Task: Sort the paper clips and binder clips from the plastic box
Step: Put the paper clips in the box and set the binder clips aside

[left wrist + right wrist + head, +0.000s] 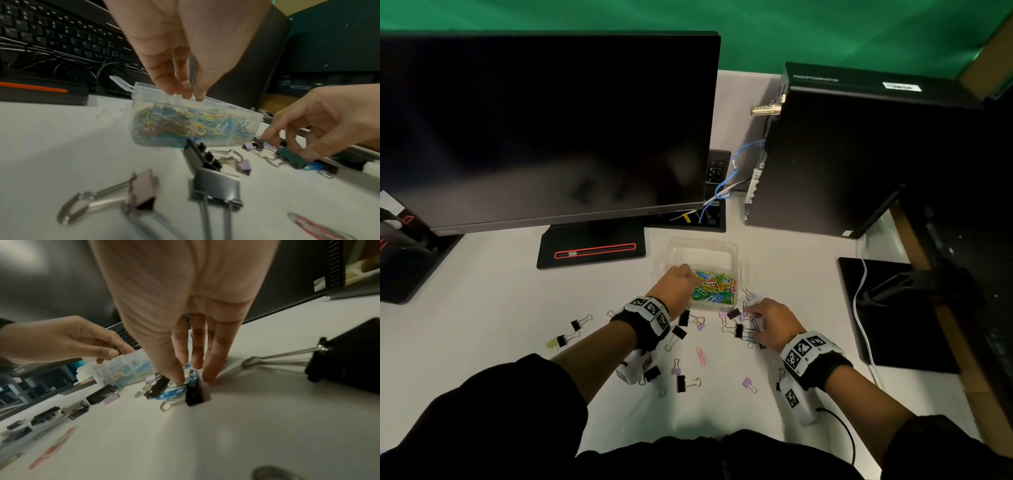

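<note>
The plastic box (702, 274) is set on the white worktop (500, 308) just in front of the monitor stand (592, 248), and its near part is filled with a heap of coloured paper clips (714, 287); the far part looks bare. In the left wrist view a partition can be made out through the clear wall. The sorting is judged to be well along: the paper clips are mostly gathered in the box, while binder clips (681, 382), black and lilac, are scattered over the worktop in front of it. A pink paper clip (701, 356) is left loose among them, and a few blue ones are caught in the cluster (739, 323) just right of the box, so some picking and grouping is judged to remain.

The left hand (678, 284) is held at the box's near left rim, fingertips drawn together in a pinch; whether something is held in that grip cannot be told. The right hand (770, 322) is lowered onto the cluster, fingers nearly straight, tips touching a black binder clip (196, 394) and the blue clips, with nothing closed in its grip yet.
</note>
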### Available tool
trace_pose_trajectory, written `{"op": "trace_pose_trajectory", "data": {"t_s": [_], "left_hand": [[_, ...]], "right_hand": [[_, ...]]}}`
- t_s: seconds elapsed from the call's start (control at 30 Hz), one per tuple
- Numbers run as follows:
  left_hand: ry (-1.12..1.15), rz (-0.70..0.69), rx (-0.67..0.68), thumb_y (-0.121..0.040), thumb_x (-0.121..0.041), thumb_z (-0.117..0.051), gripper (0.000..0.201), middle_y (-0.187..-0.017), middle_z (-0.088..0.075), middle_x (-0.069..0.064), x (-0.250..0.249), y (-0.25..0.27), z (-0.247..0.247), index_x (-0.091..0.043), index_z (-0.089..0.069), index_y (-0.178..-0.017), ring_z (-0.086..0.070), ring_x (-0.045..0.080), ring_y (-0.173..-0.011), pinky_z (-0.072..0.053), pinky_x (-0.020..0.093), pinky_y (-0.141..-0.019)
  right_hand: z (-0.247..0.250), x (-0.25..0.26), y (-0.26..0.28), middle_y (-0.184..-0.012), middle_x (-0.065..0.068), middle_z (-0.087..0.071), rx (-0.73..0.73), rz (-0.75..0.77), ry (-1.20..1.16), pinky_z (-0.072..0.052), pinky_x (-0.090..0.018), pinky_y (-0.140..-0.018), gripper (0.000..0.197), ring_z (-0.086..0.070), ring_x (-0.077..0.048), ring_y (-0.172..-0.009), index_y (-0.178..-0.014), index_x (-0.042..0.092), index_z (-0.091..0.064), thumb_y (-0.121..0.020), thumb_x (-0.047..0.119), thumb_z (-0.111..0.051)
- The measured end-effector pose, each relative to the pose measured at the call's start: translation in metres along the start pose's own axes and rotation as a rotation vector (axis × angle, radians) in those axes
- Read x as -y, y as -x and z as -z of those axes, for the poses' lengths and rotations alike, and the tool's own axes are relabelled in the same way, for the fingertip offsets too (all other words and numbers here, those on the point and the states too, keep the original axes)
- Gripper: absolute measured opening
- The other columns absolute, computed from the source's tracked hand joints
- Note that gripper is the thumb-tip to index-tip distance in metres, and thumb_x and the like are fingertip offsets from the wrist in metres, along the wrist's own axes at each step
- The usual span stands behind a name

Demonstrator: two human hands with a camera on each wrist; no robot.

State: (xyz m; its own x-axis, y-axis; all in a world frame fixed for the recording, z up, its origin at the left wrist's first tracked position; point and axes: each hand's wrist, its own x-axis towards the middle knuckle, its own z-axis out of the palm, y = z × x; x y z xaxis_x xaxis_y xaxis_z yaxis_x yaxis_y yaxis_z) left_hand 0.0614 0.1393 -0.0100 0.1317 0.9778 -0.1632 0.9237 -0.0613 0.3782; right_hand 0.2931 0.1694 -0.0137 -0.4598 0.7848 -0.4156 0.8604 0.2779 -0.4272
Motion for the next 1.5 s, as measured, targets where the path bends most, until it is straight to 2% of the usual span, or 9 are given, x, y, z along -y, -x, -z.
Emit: {"op": "trace_pose_trajectory", "data": {"t_s": [0.13, 0.27, 0.47, 0.7, 0.87, 1.07, 1.27, 1.4, 1.5], "left_hand": [[0.044, -0.173, -0.033, -0.090, 0.004, -0.044, 0.032, -0.114, -0.058, 0.020, -0.013, 0.019, -0.002, -0.001, -0.061, -0.117, -0.052, 0.031, -0.109, -0.042, 0.034, -0.098], [0.035, -0.225, 0.165, -0.092, -0.010, -0.046, 0.029, -0.117, -0.055, 0.012, -0.023, 0.037, -0.006, -0.007, -0.060, -0.118, -0.051, 0.026, -0.109, -0.041, 0.033, -0.098], [-0.089, -0.257, 0.399, -0.089, -0.017, -0.054, 0.037, -0.123, -0.051, 0.013, -0.029, 0.044, -0.026, -0.009, -0.054, -0.125, -0.049, 0.028, -0.116, -0.037, 0.033, -0.099], [0.016, -0.181, 0.386, -0.087, -0.021, -0.061, 0.034, -0.119, -0.053, 0.012, -0.029, 0.042, -0.034, -0.007, -0.057, -0.117, -0.053, 0.026, -0.108, -0.038, 0.029, -0.093], [-0.017, -0.146, 0.424, -0.087, -0.024, -0.060, 0.029, -0.115, -0.053, 0.015, -0.033, 0.041, -0.035, -0.002, -0.062, -0.105, -0.054, 0.028, -0.106, -0.038, 0.028, -0.089], [-0.470, -0.389, 0.468, -0.099, -0.017, -0.041, 0.030, -0.127, -0.050, 0.015, -0.036, 0.047, -0.036, -0.002, -0.057, -0.120, -0.045, 0.026, -0.116, -0.033, 0.027, -0.093], [-0.677, -0.427, 0.542, -0.092, 0.001, -0.039, 0.034, -0.115, -0.056, 0.010, -0.044, 0.056, -0.028, -0.009, -0.058, -0.118, -0.050, 0.026, -0.109, -0.042, 0.029, -0.094], [-0.594, -0.393, 0.567, -0.093, 0.007, -0.032, 0.033, -0.121, -0.048, 0.025, -0.043, 0.051, -0.033, 0.007, -0.049, -0.122, -0.041, 0.039, -0.116, -0.038, 0.042, -0.096], [-0.476, -0.271, 0.513, -0.099, -0.010, -0.034, 0.032, -0.126, -0.046, 0.025, -0.049, 0.051, -0.029, 0.009, -0.043, -0.123, -0.043, 0.036, -0.118, -0.037, 0.040, -0.095]], "right_hand": [[-0.003, 0.000, -0.002, -0.115, -0.009, -0.055, 0.004, -0.021, -0.026, -0.039, -0.024, -0.082, 0.061, -0.055, -0.025, -0.101, -0.127, 0.017, -0.051, -0.070, 0.020, -0.074], [-0.004, -0.001, -0.003, -0.097, -0.003, -0.056, -0.039, -0.047, -0.082, -0.044, -0.026, -0.083, 0.066, -0.054, -0.018, -0.088, -0.127, 0.017, -0.051, -0.067, 0.022, -0.079], [-0.010, -0.003, -0.001, -0.077, 0.000, -0.064, -0.106, -0.099, -0.212, -0.050, -0.029, -0.079, 0.032, -0.062, -0.020, -0.077, -0.100, 0.012, -0.066, -0.070, 0.011, -0.077], [-0.016, -0.001, 0.004, -0.081, -0.003, -0.068, -0.097, -0.092, -0.177, -0.046, -0.021, -0.075, 0.005, -0.059, -0.015, -0.077, -0.080, 0.011, -0.070, -0.075, 0.010, -0.070], [-0.018, 0.000, 0.011, -0.076, 0.000, -0.064, -0.036, -0.058, -0.152, -0.048, -0.021, -0.074, 0.023, -0.063, -0.018, -0.077, -0.068, 0.022, -0.059, -0.076, 0.001, -0.061], [-0.020, 0.004, 0.014, -0.082, -0.005, -0.068, -0.067, -0.051, -0.215, -0.044, -0.019, -0.075, 0.009, -0.059, -0.014, -0.074, -0.083, 0.008, -0.071, -0.075, 0.005, -0.068], [-0.024, 0.016, 0.015, -0.088, -0.006, -0.068, 0.016, -0.043, -0.094, -0.042, -0.020, -0.073, 0.011, -0.061, -0.016, -0.080, -0.088, 0.011, -0.068, -0.077, 0.009, -0.065], [-0.023, 0.029, 0.018, -0.101, -0.009, -0.067, 0.113, -0.023, 0.092, -0.043, -0.024, -0.077, 0.015, -0.060, -0.022, -0.091, -0.092, 0.011, -0.066, -0.082, 0.012, -0.055], [-0.024, 0.033, 0.020, -0.097, -0.008, -0.068, 0.154, -0.020, 0.152, -0.039, -0.022, -0.070, 0.009, -0.061, -0.022, -0.091, -0.069, 0.019, -0.059, -0.077, 0.016, -0.060]]}}
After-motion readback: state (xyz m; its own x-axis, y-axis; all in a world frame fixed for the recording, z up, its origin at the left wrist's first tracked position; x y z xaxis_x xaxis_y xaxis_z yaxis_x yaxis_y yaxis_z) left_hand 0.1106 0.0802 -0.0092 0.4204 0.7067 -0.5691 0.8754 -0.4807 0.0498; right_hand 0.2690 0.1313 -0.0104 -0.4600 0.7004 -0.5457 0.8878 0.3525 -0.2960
